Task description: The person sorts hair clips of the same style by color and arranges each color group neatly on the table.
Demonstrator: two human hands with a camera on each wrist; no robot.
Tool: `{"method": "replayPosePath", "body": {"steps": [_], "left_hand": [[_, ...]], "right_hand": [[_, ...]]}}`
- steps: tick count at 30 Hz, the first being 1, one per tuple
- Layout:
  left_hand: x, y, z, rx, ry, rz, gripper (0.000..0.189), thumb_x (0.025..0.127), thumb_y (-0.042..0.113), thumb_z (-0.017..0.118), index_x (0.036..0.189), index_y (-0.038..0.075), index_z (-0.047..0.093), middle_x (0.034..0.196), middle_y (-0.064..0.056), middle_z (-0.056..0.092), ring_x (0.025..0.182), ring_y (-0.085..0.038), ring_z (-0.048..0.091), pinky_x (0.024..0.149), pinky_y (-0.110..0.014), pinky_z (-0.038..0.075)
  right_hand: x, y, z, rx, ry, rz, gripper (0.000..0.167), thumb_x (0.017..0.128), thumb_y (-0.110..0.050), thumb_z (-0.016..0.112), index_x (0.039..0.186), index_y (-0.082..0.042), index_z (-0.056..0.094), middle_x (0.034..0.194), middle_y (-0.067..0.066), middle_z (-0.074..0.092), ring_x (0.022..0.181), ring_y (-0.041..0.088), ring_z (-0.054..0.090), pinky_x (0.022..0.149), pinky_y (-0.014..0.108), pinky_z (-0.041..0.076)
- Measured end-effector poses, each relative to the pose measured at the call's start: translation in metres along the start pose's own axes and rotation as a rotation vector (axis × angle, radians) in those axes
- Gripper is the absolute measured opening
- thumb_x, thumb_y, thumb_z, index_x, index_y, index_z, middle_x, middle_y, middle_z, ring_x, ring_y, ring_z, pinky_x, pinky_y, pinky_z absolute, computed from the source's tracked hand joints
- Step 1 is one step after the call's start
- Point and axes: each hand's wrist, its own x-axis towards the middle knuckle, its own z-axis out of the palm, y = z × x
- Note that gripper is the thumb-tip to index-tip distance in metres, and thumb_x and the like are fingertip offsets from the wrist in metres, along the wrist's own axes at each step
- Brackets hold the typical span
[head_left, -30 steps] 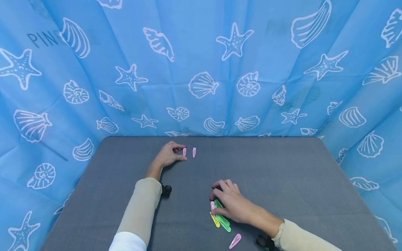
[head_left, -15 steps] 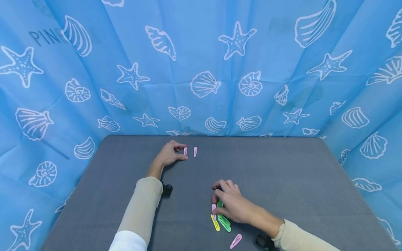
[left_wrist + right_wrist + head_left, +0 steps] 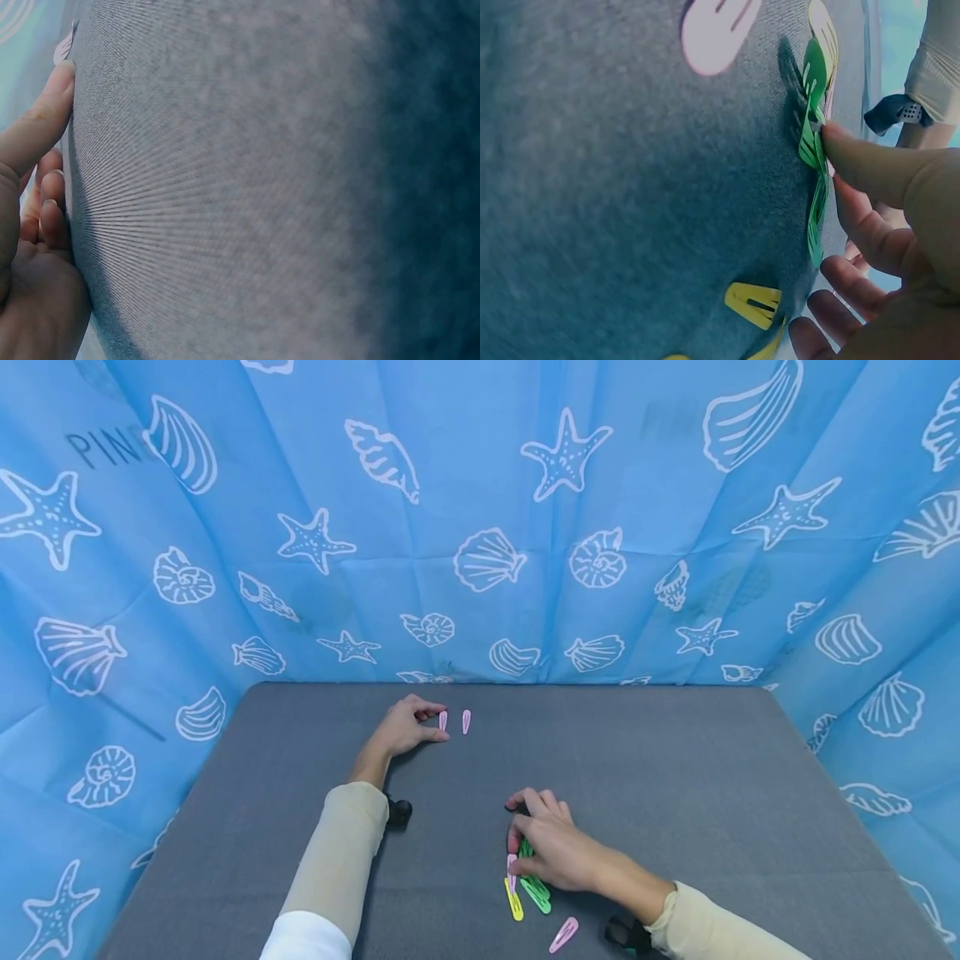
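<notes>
At the far left of the table, my left hand (image 3: 401,728) holds a pink snap hair clip (image 3: 442,721) by its ends, between thumb and fingers. A second pink hair clip (image 3: 467,722) lies just right of it. My right hand (image 3: 558,847) is over a small pile nearer the front, thumb and index finger pinching another pink hair clip (image 3: 512,872). Below that clip is a yellow hair clip (image 3: 513,900); several green hair clips (image 3: 536,894) lie beside it, partly hidden by the hand. In the right wrist view, the thumb touches the green clips (image 3: 815,67).
One loose pink hair clip (image 3: 564,935) lies near the front. More yellow clips (image 3: 754,304) show in the right wrist view, hidden under the right hand from above. The grey cloth-covered table (image 3: 675,777) meets a blue shell-print curtain (image 3: 480,485) at the back and sides.
The pink clip at my right fingers and the yellow clip under it have slid slightly toward the front. My left hand holds still on its clip.
</notes>
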Motion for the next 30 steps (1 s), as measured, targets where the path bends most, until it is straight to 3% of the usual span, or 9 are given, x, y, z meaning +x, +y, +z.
{"method": "replayPosePath", "body": {"steps": [8,19,21,25,28,30], "left_hand": [[0.001,0.000,-0.002,0.001,-0.004,-0.009,0.055,0.082,0.033,0.087,0.132,0.021,0.070,0.121,-0.005,0.061,0.110,-0.024,0.054,0.097,-0.043,0.045],[0.001,-0.002,-0.003,0.000,0.001,-0.010,0.054,0.082,0.032,0.087,0.132,0.021,0.070,0.121,-0.005,0.061,0.111,-0.023,0.054,0.098,-0.042,0.045],[0.000,-0.001,-0.002,-0.005,0.001,-0.013,0.054,0.082,0.032,0.087,0.132,0.021,0.070,0.121,-0.005,0.061,0.110,-0.023,0.054,0.097,-0.042,0.045],[-0.001,-0.001,-0.001,-0.013,-0.003,-0.018,0.054,0.082,0.032,0.087,0.132,0.022,0.070,0.120,-0.005,0.060,0.110,-0.023,0.053,0.097,-0.042,0.045],[0.000,-0.001,0.000,-0.016,-0.003,-0.018,0.054,0.082,0.032,0.087,0.132,0.022,0.070,0.120,-0.004,0.060,0.109,-0.023,0.053,0.096,-0.042,0.045],[0.001,-0.001,0.000,-0.014,-0.002,-0.015,0.054,0.082,0.032,0.087,0.132,0.022,0.070,0.119,-0.004,0.060,0.109,-0.023,0.053,0.097,-0.042,0.045]], "right_hand": [[0.001,-0.002,-0.001,0.011,-0.020,0.034,0.029,0.080,-0.037,0.087,0.083,-0.022,0.062,0.143,0.011,0.046,0.125,0.030,0.039,0.100,0.055,0.032],[0.005,-0.002,0.000,-0.008,0.004,-0.022,0.022,0.087,-0.031,0.081,0.074,-0.025,0.064,0.140,0.010,0.050,0.123,0.030,0.041,0.097,0.051,0.033],[0.006,-0.001,-0.003,0.004,-0.010,-0.027,0.021,0.090,-0.030,0.078,0.076,-0.025,0.063,0.134,0.006,0.053,0.118,0.025,0.043,0.094,0.045,0.033],[0.012,0.003,-0.011,0.090,-0.014,-0.046,0.015,0.098,-0.024,0.069,0.086,-0.021,0.060,0.101,-0.003,0.062,0.089,0.008,0.051,0.080,0.027,0.040],[0.017,0.006,-0.018,0.171,0.032,-0.074,0.010,0.100,-0.016,0.066,0.092,-0.016,0.061,0.082,-0.004,0.064,0.069,-0.001,0.049,0.064,0.020,0.044],[0.021,0.009,-0.021,0.203,0.078,-0.084,0.006,0.099,-0.013,0.066,0.093,-0.013,0.065,0.081,-0.003,0.066,0.067,-0.003,0.050,0.062,0.019,0.046]]}}
